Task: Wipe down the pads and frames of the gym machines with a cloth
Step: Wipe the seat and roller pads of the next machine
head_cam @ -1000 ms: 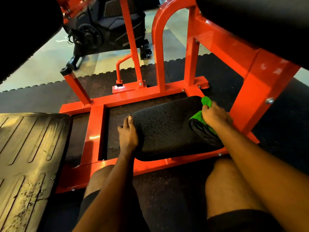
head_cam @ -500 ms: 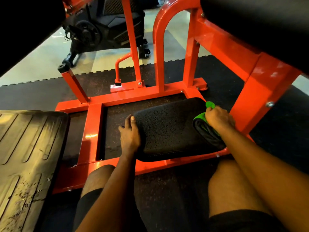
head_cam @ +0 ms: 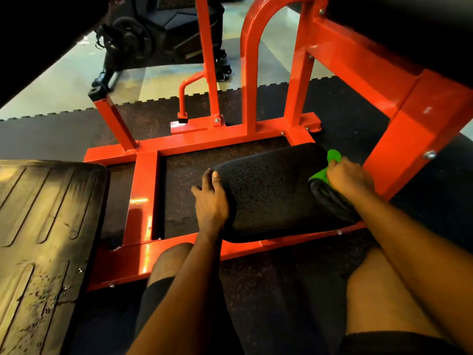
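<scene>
Down at floor level, the head view looks over two bare knees onto a low black pad (head_cam: pixel 266 196) set in the base of an orange frame (head_cam: pixel 143 201). The right hand (head_cam: pixel 348 179) is curled round a bright green cloth (head_cam: pixel 332 156) and presses it on the pad's far right corner. Its fingertips are buried in the fabric. Below that hand lies a dark ribbed fold, and I cannot tell whether it is cloth or the pad's side. The left hand (head_cam: pixel 211 198) lies with fingers straight and slightly spread against the pad's left edge, gripping nothing. Black padding (head_cam: pixel 409 26) fills the top right corner and is cut off by the picture edge. Another dark mass blocks the top left.

Compared with the earlier frames, both hands keep their places on the pad, and the cloth stays at the same corner. The whole scene merely sits a little further right.

The pad is rounded at its corners, with a grainy, speckled top and a stitched front seam. The frame is glossy painted square tube, bolted, with one arched hoop. A worn, grooved footplate (head_cam: pixel 46 226) lies left. Speckled rubber flooring (head_cam: pixel 281 290) with a toothed edge meets pale floor, where a black exercise bike (head_cam: pixel 143 39) stands.
</scene>
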Tool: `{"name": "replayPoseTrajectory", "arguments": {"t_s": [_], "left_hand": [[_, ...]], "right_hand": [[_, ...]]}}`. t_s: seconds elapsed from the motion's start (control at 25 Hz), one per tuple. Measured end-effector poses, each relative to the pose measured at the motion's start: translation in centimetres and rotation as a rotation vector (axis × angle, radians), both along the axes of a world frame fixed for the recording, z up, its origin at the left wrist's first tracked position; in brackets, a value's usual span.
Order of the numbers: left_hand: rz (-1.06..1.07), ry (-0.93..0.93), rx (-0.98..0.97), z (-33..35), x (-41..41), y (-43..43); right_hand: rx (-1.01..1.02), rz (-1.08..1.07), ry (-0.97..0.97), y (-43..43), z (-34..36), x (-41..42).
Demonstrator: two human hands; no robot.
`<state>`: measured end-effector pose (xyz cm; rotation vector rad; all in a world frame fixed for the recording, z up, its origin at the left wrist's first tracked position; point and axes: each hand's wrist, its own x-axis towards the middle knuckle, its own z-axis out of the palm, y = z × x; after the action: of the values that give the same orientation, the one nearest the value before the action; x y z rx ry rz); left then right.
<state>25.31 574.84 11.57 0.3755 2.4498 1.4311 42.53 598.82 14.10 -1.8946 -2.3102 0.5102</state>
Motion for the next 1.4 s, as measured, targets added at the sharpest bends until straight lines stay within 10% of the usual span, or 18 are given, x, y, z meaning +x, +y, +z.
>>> {"name": "replayPoseTrajectory", "arguments": {"t_s": [0.64,0.92,1.2,1.4], "left_hand": [[-0.029,0.023,-0.029,-0.4,-0.4,0.1],[-0.041,0.027,-0.033,-0.3,-0.2,-0.1],[-0.006,0.051,-0.017,-0.8,-0.6,0.1],[-0.001,0.068,0.009,-0.9,-0.4,-0.1]], "right_hand": [[-0.024,0.096,-0.056,2.6,1.2,-4.3],[0.109,0.497,-0.103,1.6,-2.5,-0.1],[-0.021,0.1,-0.014,3.6,1.1,-5.1],[0.063,0.29,-0.062,1.5,0.8,-4.4]]}}
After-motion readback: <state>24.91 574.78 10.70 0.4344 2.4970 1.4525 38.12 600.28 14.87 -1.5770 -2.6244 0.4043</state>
